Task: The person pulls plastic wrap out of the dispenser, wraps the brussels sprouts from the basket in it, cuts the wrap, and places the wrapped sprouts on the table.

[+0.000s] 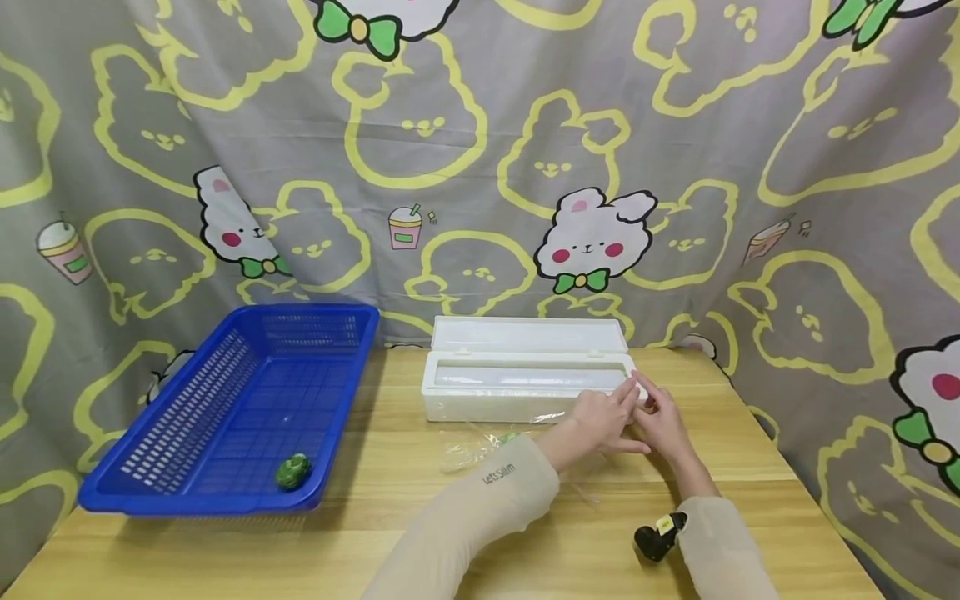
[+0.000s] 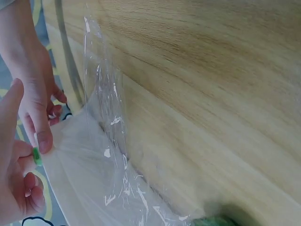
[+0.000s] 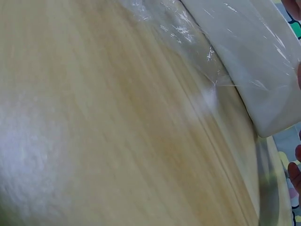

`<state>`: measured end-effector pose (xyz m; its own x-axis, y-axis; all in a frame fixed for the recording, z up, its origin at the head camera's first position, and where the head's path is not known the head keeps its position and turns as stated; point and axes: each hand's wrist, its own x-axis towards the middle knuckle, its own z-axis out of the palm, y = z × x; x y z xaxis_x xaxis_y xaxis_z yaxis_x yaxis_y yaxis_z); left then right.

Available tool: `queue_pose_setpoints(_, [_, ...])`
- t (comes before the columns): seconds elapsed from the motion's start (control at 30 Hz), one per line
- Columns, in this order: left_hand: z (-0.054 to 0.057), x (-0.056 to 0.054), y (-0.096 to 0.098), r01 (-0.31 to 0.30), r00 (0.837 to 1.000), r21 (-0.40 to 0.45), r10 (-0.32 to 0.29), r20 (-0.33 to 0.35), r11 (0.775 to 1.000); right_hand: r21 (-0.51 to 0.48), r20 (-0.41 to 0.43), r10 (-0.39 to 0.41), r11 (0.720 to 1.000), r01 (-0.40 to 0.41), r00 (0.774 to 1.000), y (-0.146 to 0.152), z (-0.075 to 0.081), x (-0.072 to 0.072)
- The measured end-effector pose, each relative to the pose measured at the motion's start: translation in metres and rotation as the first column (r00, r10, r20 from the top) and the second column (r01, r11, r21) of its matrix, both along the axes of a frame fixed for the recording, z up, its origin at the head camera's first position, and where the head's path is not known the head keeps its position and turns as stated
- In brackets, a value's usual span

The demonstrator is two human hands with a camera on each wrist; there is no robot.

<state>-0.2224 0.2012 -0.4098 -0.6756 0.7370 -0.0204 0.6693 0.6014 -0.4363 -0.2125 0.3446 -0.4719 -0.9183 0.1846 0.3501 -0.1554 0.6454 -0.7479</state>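
A long white cling film box (image 1: 480,404) lies across the table with its lid (image 1: 528,335) raised at the back and a pale roll (image 1: 525,377) inside. Clear cling film (image 2: 113,155) hangs over its front wall onto the table. My right hand (image 1: 663,425) holds the box's right end, its thumb on the upper front edge in the left wrist view. My left hand (image 1: 600,417) reaches over the same end, fingertips at the rim and thumb stretched out. Under the loose film, partly hidden by the left sleeve, is a small green thing (image 1: 510,437).
A blue perforated basket (image 1: 217,504) stands on the left, with a green broccoli-like piece (image 1: 292,471) in its near right corner. A small black device (image 1: 660,537) with a yellow label sits at the right sleeve. A patterned curtain (image 1: 465,275) closes off the back of the wooden table.
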Motion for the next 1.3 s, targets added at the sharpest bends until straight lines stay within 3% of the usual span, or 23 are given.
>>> queue_pose_setpoints(0.3, [0.004, 0.001, -0.025, -0.024, 1.000, 0.036, 0.024, -0.001, 0.999, -0.044, -0.088, 0.050, 0.998, -0.054, 0.995, 0.002, -0.002, 0.003])
queue_pose_setpoints(0.43, [0.003, 0.000, -0.062, -0.063, 0.997, 0.062, 0.060, 0.045, 0.996, -0.028, -0.027, 0.030, 0.999, -0.030, 0.999, 0.002, -0.004, 0.003])
queue_pose_setpoints(0.53, [0.003, 0.004, -0.094, -0.152, 0.988, 0.074, 0.150, 0.034, 0.986, -0.018, 0.014, 0.013, 1.000, -0.012, 1.000, 0.002, -0.004, 0.004])
queue_pose_setpoints(0.63, [0.000, 0.010, -0.125, -0.310, 0.950, 0.098, 0.312, -0.008, 0.946, -0.021, 0.022, 0.007, 1.000, -0.007, 1.000, 0.002, -0.001, 0.005])
queue_pose_setpoints(0.77, [-0.005, 0.015, -0.163, -0.522, 0.842, 0.142, 0.535, -0.068, 0.841, -0.028, 0.010, 0.024, 0.999, -0.024, 1.000, -0.001, 0.001, 0.003])
queue_pose_setpoints(0.83, [-0.004, 0.014, -0.179, -0.573, 0.802, 0.178, 0.592, -0.079, 0.800, -0.023, 0.002, 0.028, 0.999, -0.028, 1.000, -0.001, 0.002, 0.001])
queue_pose_setpoints(0.9, [-0.002, 0.012, -0.192, -0.591, 0.785, 0.226, 0.617, -0.058, 0.774, -0.008, -0.003, 0.029, 1.000, -0.029, 1.000, 0.000, 0.003, 0.001])
queue_pose_setpoints(1.03, [0.001, 0.010, -0.213, -0.574, 0.802, 0.285, 0.597, 0.007, 0.768, 0.015, 0.005, 0.029, 0.999, -0.029, 1.000, -0.003, 0.005, 0.001])
queue_pose_setpoints(1.17, [-0.002, 0.010, -0.225, -0.536, 0.833, 0.311, 0.552, 0.043, 0.785, 0.020, 0.021, 0.039, 0.999, -0.039, 0.999, -0.004, 0.006, 0.002])
queue_pose_setpoints(1.3, [-0.003, 0.009, -0.229, -0.495, 0.860, 0.413, 0.498, 0.110, 0.764, 0.026, 0.043, 0.067, 0.997, -0.068, 0.997, -0.002, 0.009, 0.006])
